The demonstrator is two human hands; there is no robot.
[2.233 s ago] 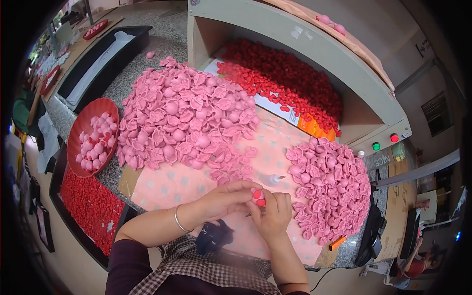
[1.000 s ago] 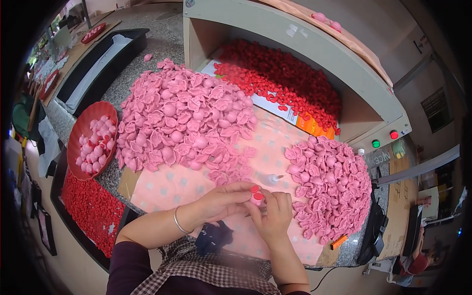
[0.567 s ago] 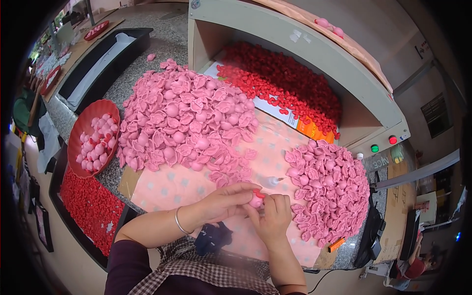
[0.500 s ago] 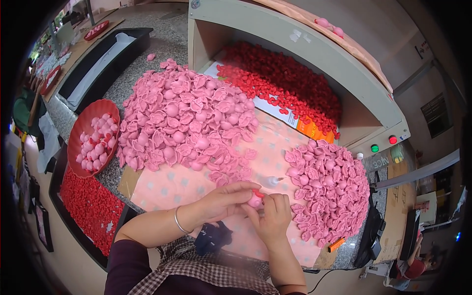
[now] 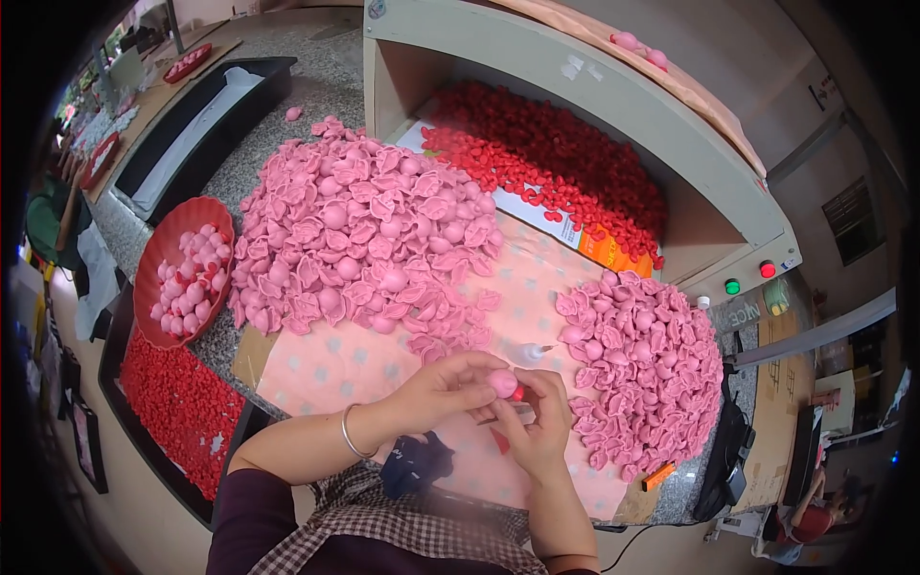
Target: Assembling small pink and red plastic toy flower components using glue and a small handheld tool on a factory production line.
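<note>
Both hands (image 5: 498,402) pinched around pink piece (image 5: 502,382)

Your hands meet at the centre, fingers pinched together.
Your left hand (image 5: 450,383) curls in from the left, forearm bent; your right hand (image 5: 539,422) rises from below, fingertips touching it.

Left hand (image 5: 450,388) and right hand (image 5: 537,426) met over a small round piece (image 5: 502,382), large heap of petal pieces (image 5: 359,240) behind to the left, smaller heap (image 5: 647,369) to the right, bowl (image 5: 158,244) far left, open cabinet (image 5: 575,115) set behind both heaps.
</note>
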